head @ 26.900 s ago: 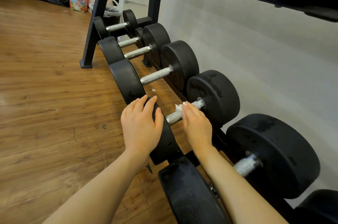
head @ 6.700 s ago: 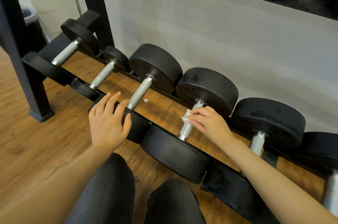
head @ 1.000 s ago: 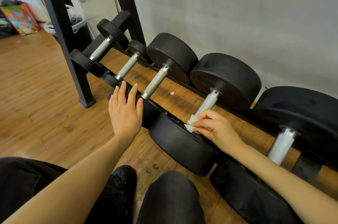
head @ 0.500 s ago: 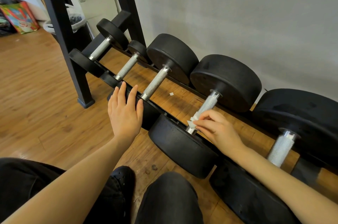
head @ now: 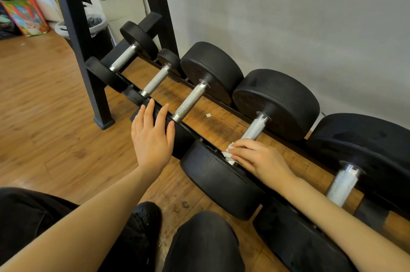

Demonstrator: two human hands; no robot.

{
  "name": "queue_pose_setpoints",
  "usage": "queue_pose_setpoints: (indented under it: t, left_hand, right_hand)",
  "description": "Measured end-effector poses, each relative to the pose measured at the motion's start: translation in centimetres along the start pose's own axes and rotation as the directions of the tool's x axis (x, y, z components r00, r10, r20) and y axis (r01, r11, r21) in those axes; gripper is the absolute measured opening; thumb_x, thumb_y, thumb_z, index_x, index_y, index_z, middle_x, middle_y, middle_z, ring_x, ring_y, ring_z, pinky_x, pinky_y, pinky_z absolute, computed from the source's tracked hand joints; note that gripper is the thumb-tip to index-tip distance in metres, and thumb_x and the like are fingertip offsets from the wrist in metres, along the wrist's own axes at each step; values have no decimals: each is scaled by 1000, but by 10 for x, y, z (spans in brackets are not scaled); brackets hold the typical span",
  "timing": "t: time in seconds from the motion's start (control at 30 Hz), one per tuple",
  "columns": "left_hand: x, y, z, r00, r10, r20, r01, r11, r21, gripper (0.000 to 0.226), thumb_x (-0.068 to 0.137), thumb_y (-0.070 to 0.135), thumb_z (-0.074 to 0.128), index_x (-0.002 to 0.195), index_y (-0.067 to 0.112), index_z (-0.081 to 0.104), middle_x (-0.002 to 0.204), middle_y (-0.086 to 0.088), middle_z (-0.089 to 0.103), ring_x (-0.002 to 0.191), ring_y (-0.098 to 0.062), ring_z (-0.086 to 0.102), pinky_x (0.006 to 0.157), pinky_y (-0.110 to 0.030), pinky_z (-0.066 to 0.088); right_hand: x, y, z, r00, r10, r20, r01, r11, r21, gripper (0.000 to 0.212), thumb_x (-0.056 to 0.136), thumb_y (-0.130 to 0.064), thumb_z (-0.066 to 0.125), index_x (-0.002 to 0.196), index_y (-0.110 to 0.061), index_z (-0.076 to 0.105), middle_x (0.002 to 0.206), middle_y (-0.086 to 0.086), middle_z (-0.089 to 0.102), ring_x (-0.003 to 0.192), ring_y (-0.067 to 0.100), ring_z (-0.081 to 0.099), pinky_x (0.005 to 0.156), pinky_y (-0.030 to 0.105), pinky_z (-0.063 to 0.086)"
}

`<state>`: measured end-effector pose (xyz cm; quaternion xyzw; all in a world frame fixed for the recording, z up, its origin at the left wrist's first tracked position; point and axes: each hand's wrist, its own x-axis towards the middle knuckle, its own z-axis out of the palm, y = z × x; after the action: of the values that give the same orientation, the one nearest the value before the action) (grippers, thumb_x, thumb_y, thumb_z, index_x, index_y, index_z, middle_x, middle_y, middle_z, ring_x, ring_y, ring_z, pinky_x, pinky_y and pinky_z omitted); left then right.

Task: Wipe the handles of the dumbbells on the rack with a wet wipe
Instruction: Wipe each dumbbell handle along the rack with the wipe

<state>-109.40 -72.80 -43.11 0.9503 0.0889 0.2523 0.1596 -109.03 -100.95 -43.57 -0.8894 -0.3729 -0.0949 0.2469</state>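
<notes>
The right grip [head: 258,156] clasps a wipe [head: 229,153] round the handle [head: 254,128], whose long axis runs toward the upper right; the left grip [head: 152,136] rests flat, released.

open gaps between knurled handles [head: 190,100], black dumbbell heads [head: 275,103] flanking, rack upright [head: 73,27] left

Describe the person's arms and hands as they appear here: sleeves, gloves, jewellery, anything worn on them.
Both forearms are bare as far as the frame shows, with no sleeve in view. The left hand and the right hand wear no gloves, and no ring, watch or bracelet is visible on either. The fingernails look short and unpainted. The only clothing in view is dark trousers over the knees.
</notes>
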Motion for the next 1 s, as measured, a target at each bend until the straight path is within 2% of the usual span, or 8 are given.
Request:
queue_pose_setpoints:
  t: [0.1, 0.3, 0.43, 0.57, 0.67, 0.8, 0.93, 1.0]
  left_hand:
    - [0, 0, 0, 1000, -2, -1, 2, 1000, 7, 48, 103, 38, 38, 147, 21, 43, 159, -11, 29, 148, -31, 19, 119, -52, 18]
    - [0, 0, 0, 1000, 0, 0, 0, 1000, 9, 48, 103, 38, 38, 147, 21, 43, 159, -11, 29, 148, -31, 18, 119, -52, 17]
    - [0, 0, 0, 1000, 0, 0, 0, 1000, 3, 48, 103, 38, 38, 147, 21, 43, 159, -11, 29, 148, -31, 18, 119, -52, 17]
    - [0, -1, -1, 1000, -2, 13, 2, 1000, 6, 49, 103, 39, 36, 148, 22, 42, 159, -10, 28, 149, -30, 17, 119, -52, 16]
    - [0, 0, -1, 1000, -3, 13, 3, 1000, 5, 48, 103, 38, 37, 148, 21, 42, 159, -10, 28, 149, -31, 17, 119, -52, 16]
    - [0, 0, -2, 1000, -5, 21, 5, 1000, 0, 48, 103, 38, 37, 148, 22, 42, 160, -10, 27, 149, -30, 17, 120, -51, 15]
    - [1, -1, -3, 999, -2, 33, 2, 1000, 1, 50, 102, 41, 33, 148, 21, 42, 160, -10, 27, 149, -31, 17, 120, -52, 16]
    - [1, -1, -3, 999, -3, 39, 3, 1000, -2, 51, 102, 42, 32, 148, 21, 42, 160, -10, 27, 149, -31, 16, 120, -51, 15]
  right_hand:
    - [0, -4, 2, 998, -11, 68, 7, 999, 52, 37, 96, -35, 43, 115, -17, 69, 114, -6, 62, 96, 10, 62, 75, 33, 57]
    - [4, 2, -5, 998, -3, 58, 7, 997, -72, 34, 94, -34, 44, 115, -20, 66, 113, -7, 61, 88, 10, 62, 66, 33, 56]
    - [7, -3, -2, 988, -17, 156, 26, 998, -59, 31, 96, -31, 48, 119, -21, 65, 115, -9, 60, 94, 11, 60, 75, 33, 55]
    - [11, 1, -9, 995, 16, 103, 1, 988, -154, 40, 94, -39, 40, 116, -21, 67, 111, -9, 61, 86, 11, 62, 67, 26, 54]
    - [9, 2, -9, 996, 4, 92, 15, 977, -212, 27, 94, -29, 55, 118, -20, 65, 112, -7, 61, 83, 12, 63, 64, 25, 54]
    - [7, -7, -3, 981, -23, 195, 59, 982, -181, 32, 93, -22, 60, 125, -20, 61, 118, -4, 60, 95, 15, 62, 74, 32, 55]
    - [5, 2, -11, 1000, 14, 12, -11, 979, -202, 30, 93, -29, 53, 117, -16, 66, 115, -2, 63, 88, 13, 65, 69, 29, 58]
    - [-2, 9, -11, 997, 35, -68, -48, 978, -201, 30, 89, -22, 61, 117, -14, 66, 117, 3, 63, 89, 16, 67, 67, 32, 60]
